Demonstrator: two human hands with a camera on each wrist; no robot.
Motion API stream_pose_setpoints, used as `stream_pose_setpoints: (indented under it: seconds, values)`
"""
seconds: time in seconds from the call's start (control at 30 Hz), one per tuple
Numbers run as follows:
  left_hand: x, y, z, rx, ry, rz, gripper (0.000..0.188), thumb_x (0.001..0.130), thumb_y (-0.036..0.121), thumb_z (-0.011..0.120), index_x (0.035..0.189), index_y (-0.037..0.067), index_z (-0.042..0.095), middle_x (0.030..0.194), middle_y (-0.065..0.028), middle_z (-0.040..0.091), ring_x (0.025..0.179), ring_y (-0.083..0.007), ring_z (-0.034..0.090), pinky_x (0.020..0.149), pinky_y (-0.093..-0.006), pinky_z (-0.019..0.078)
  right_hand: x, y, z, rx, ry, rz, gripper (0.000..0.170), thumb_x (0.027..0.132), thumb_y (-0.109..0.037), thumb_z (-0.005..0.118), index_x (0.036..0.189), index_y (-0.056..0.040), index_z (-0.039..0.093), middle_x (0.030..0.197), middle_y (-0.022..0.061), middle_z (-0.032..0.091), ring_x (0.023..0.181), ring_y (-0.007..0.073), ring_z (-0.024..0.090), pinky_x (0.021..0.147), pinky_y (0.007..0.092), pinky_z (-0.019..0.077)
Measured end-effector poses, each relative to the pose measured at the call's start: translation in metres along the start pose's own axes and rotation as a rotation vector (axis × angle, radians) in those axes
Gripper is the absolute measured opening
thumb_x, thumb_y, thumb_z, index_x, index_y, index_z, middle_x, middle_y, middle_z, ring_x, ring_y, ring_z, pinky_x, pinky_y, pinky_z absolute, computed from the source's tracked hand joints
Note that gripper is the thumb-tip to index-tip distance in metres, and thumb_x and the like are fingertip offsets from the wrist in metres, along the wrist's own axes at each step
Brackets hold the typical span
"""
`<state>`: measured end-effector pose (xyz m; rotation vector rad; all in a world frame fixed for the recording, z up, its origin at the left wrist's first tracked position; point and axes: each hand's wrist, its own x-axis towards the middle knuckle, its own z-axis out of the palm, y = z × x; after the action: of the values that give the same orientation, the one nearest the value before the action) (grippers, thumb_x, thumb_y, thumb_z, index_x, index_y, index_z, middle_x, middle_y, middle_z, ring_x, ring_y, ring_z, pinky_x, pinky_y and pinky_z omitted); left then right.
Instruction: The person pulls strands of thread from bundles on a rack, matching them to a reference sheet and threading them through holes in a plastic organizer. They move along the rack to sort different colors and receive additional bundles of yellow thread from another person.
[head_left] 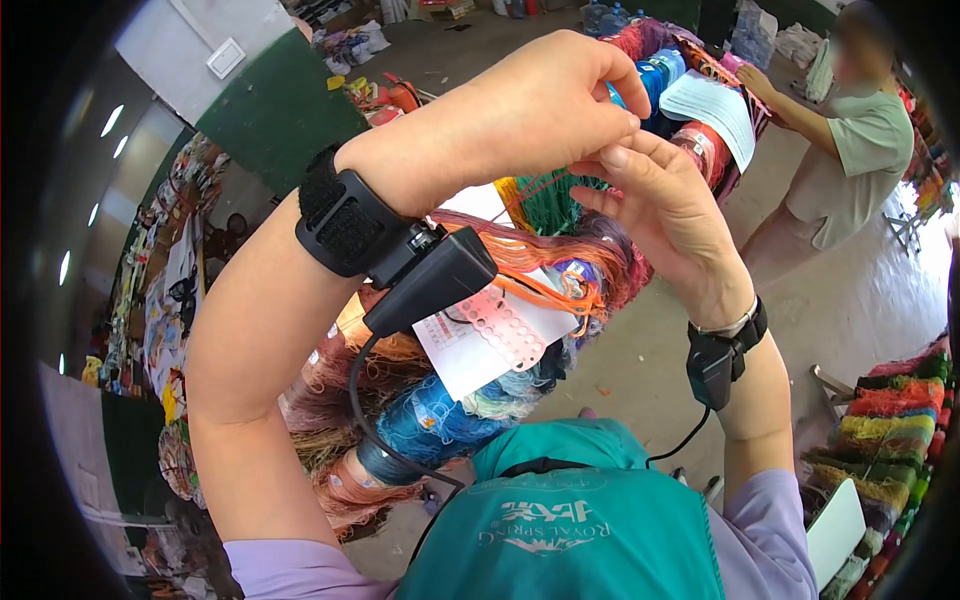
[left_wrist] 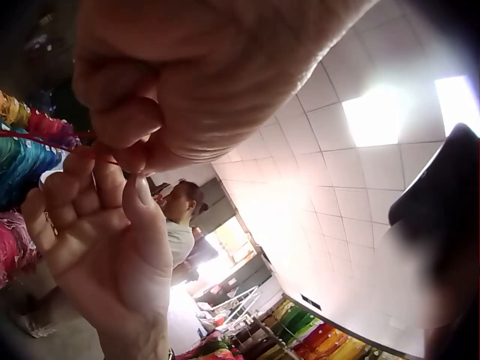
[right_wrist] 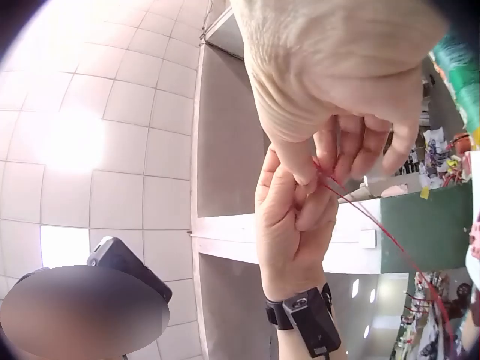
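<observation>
My left hand [head_left: 545, 105] and right hand [head_left: 675, 215] meet fingertip to fingertip, raised over bundles of coloured thread. Between them runs a thin red thread [right_wrist: 382, 229], which slants down from the fingertips in the right wrist view. The left hand [right_wrist: 296, 217] pinches it with curled fingers. On the other side, the right hand [right_wrist: 345, 82] grips the thread between thumb and forefinger, its remaining fingers loosely bent. From the left wrist view, the right palm [left_wrist: 101, 247] faces the camera just below the left hand [left_wrist: 165, 82], and a short stretch of red thread shows beside the fingertips.
Below the hands lie a blue thread bundle [head_left: 420, 420], orange strands [head_left: 560, 295] and a pink card with holes [head_left: 500, 325] on a white sheet [head_left: 450, 360]. Another person [head_left: 850, 150] stands at the right, beside a pale blue stack [head_left: 710, 110]. Coloured skeins [head_left: 890, 430] hang on a rack.
</observation>
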<state>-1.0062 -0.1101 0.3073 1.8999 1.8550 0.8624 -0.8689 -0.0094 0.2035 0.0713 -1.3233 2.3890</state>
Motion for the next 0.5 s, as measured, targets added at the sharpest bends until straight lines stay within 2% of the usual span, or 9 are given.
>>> stream_pose_setpoints:
  seconds: [0.17, 0.27, 0.3, 0.37, 0.43, 0.5]
  values:
    - [0.002, 0.000, 0.006, -0.111, -0.001, -0.023, 0.021, 0.095, 0.014, 0.061, 0.109, -0.001, 0.064, 0.076, 0.0007, 0.062, 0.071, -0.0050, 0.058, 0.061, -0.0226, 0.0469, -0.001, 0.008, -0.003, 0.073, -0.002, 0.013, 0.018, 0.092, -0.017, 0.070, 0.106, -0.0054, 0.066, 0.111, 0.0071, 0.069, 0.107, 0.0167, 0.064, 0.099, 0.0370, 0.0494]
    - [0.006, -0.004, 0.008, -0.132, -0.011, 0.019, 0.022, 0.097, 0.018, 0.061, 0.110, 0.001, 0.065, 0.074, 0.0030, 0.059, 0.067, -0.0038, 0.054, 0.058, -0.0215, 0.0440, -0.004, -0.003, -0.002, 0.217, 0.016, 0.034, 0.012, 0.095, -0.017, 0.065, 0.101, -0.0063, 0.063, 0.098, 0.0036, 0.068, 0.104, 0.0183, 0.065, 0.100, 0.0382, 0.0495]
    - [0.006, -0.005, 0.009, -0.132, -0.015, 0.043, 0.022, 0.098, 0.019, 0.061, 0.111, 0.002, 0.066, 0.073, 0.0038, 0.057, 0.065, -0.0034, 0.053, 0.057, -0.0209, 0.0429, -0.005, -0.005, -0.009, 0.284, -0.045, -0.004, 0.011, 0.096, -0.016, 0.063, 0.100, -0.0064, 0.063, 0.092, 0.0017, 0.064, 0.097, 0.0167, 0.064, 0.093, 0.0351, 0.0508]
    - [0.001, -0.001, 0.005, -0.247, -0.098, -0.086, 0.024, 0.099, 0.022, 0.060, 0.111, 0.003, 0.067, 0.071, 0.0048, 0.055, 0.063, -0.0028, 0.052, 0.057, -0.0198, 0.0417, -0.007, -0.018, -0.042, 0.417, -0.162, -0.081, 0.009, 0.097, -0.015, 0.060, 0.099, -0.0067, 0.061, 0.080, -0.0021, 0.058, 0.083, 0.0135, 0.062, 0.079, 0.0289, 0.0534]
    - [-0.003, -0.001, 0.006, -0.319, -0.158, -0.146, 0.025, 0.101, 0.025, 0.059, 0.110, 0.003, 0.068, 0.070, 0.0056, 0.054, 0.062, -0.0024, 0.050, 0.057, -0.0191, 0.0409, -0.011, -0.062, -0.067, 0.508, -0.224, -0.020, 0.007, 0.098, -0.013, 0.059, 0.097, -0.0057, 0.058, 0.069, -0.0054, 0.043, 0.065, 0.0077, 0.046, 0.056, 0.0200, 0.0412]
    - [-0.006, -0.012, 0.012, -0.344, -0.194, -0.134, 0.027, 0.102, 0.027, 0.058, 0.109, 0.004, 0.069, 0.068, 0.0062, 0.052, 0.060, -0.0021, 0.049, 0.056, -0.0189, 0.0406, -0.024, -0.111, -0.093, 0.390, -0.147, -0.099, 0.009, 0.100, -0.011, 0.056, 0.092, -0.0047, 0.056, 0.068, -0.0062, 0.038, 0.060, 0.0061, 0.033, 0.047, 0.0196, 0.0273]
